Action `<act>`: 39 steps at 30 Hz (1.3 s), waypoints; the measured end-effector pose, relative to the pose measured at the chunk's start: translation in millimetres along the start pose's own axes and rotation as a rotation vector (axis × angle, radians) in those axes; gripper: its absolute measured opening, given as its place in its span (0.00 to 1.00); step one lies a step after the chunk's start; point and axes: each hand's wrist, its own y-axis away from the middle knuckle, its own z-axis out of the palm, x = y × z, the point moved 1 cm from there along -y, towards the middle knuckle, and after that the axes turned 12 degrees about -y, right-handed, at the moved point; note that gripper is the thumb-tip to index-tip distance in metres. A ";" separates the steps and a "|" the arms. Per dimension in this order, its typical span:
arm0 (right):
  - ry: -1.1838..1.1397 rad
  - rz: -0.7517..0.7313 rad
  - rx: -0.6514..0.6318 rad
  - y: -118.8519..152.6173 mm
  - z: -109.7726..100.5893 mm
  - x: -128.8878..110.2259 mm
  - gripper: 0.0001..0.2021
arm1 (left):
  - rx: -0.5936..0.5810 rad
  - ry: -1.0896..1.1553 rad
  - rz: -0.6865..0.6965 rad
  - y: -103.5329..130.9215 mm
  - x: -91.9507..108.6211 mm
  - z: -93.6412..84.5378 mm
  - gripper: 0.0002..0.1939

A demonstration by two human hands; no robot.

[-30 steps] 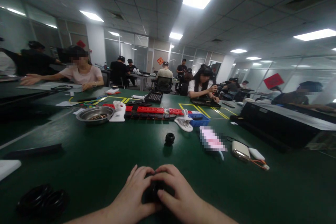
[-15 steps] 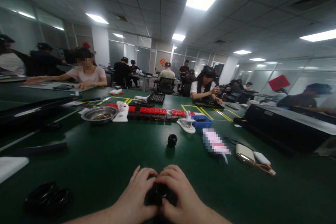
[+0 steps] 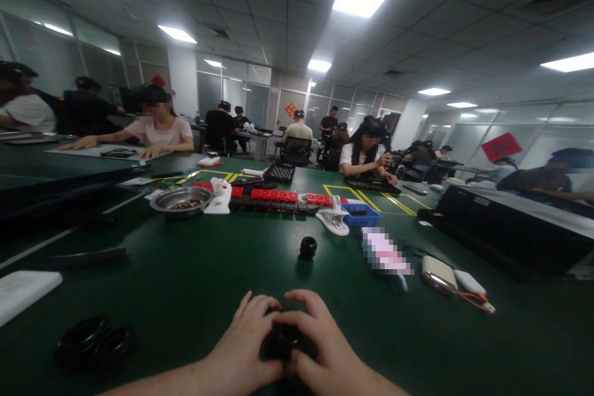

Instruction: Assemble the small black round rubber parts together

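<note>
At the near edge of the view, my left hand and my right hand curl round a dark, round black part with an opening. Both thumbs and fingertips press in on it from the two sides, and the hands partly hide it. The index finger of my right hand lies across its far side, while another finger arches up off it. A similar small black ribbed ring stands on the green table straight ahead. More black rings lie bunched together at the lower left.
Across the middle are a metal bowl of small parts, white clamp stands, red blocks and a blue tray. On the right lie a pixelated pink item, a beige device and a black case. Other people sit opposite.
The camera view has shifted a little, so the tabletop things appear slightly further right. The fingers of my right hand have spread a bit apart; both hands stay on the black part.
</note>
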 end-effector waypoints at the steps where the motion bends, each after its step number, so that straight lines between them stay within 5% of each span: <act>1: -0.012 -0.002 -0.020 0.4 -0.7 0.6 0.30 | 0.002 0.001 0.003 0.2 -0.6 0.4 0.22; 7: 0.007 0.060 0.181 2.8 -4.8 12.6 0.24 | 0.018 -0.020 -0.006 1.2 1.0 -1.5 0.21; 13: -0.027 0.030 0.049 -0.9 2.6 8.4 0.19 | -0.007 -0.027 -0.009 0.1 1.8 0.2 0.23; 17: -0.111 -0.026 -0.081 -0.5 2.0 7.5 0.30 | -0.002 -0.016 0.004 0.4 0.4 1.4 0.27; 20: -0.114 0.052 0.033 2.1 0.2 13.9 0.33 | 0.007 -0.025 0.008 0.5 1.0 -0.2 0.22; 24: -0.104 0.051 0.208 2.1 1.5 18.1 0.22 | 0.016 -0.031 0.007 0.8 2.1 -1.5 0.19; 29: -0.177 -0.036 0.131 -2.3 1.0 11.6 0.12 | 0.016 -0.017 0.025 1.4 1.2 -0.8 0.23; 32: -0.299 -0.030 0.059 -1.7 -2.4 12.4 0.14 | -0.005 -0.017 0.020 1.5 0.6 -1.2 0.25; 39: -0.156 0.033 0.216 1.1 0.3 17.2 0.17 | -0.018 -0.058 0.019 1.3 2.1 -1.4 0.20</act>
